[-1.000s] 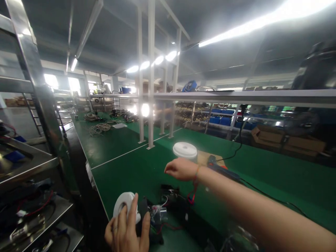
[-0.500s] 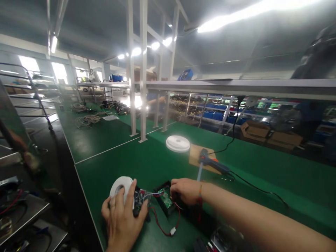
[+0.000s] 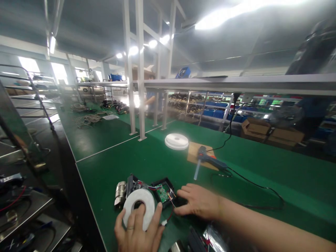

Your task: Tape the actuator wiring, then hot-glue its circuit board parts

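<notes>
Near the front edge of the green bench (image 3: 118, 164), the left hand (image 3: 138, 231) has its fingers spread over a white tape roll (image 3: 139, 208). The right hand (image 3: 201, 203) lies flat, fingers together, touching the open black module (image 3: 164, 190). Best to steady the module and keep clear of its thin wires.

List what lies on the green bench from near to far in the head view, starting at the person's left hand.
Left hand → white tape roll → open black electronics case → glue gun → flat white disc → coiled cables.
</notes>
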Demonstrator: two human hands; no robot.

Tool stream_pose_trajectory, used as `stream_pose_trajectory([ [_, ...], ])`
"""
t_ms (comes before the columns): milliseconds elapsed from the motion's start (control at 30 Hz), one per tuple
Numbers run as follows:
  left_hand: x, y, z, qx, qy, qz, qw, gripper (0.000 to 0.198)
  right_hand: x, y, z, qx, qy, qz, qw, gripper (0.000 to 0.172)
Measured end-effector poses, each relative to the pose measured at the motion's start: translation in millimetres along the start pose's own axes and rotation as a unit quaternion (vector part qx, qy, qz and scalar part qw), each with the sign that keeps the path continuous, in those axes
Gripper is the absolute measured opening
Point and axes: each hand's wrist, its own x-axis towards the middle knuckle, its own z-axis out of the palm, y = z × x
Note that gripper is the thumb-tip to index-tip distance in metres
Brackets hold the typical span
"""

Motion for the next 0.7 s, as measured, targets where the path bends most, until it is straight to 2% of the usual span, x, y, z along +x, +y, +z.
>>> stream_pose_trajectory([
  [167,1.3,8.0,3.9,-0.017,-0.047,-0.001,0.999,0.024,7.2,-2.6,11.0,0.026,0.032,-0.015,0.999,0.012],
  [267,1.1,14.1,5.9,-0.051,-0.068,-0.021,0.996,0.037,6.5,-5.2,14.1,0.09,0.049,0.013,0.995,0.009],
  [367,1.3,21.4,10.3,-0.078,-0.081,-0.046,0.993,0.045,7.8,-9.9,13.2,0.195,0.09,0.098,0.972,0.012],
  [433,2.0,25.4,14.2,-0.077,-0.085,-0.049,0.992,0.042,11.4,-12.7,13.7,0.278,0.125,0.172,0.937,0.013],
  [533,2.5,29.9,18.1,-0.062,-0.092,-0.042,0.993,0.034,19.5,-13.0,21.1,0.391,0.165,0.267,0.865,0.019],
  [700,15.0,27.4,4.7,-0.06,-0.073,-0.026,0.995,0.019,29.5,-5.4,40.2,0.532,0.175,0.346,0.753,0.037],
])
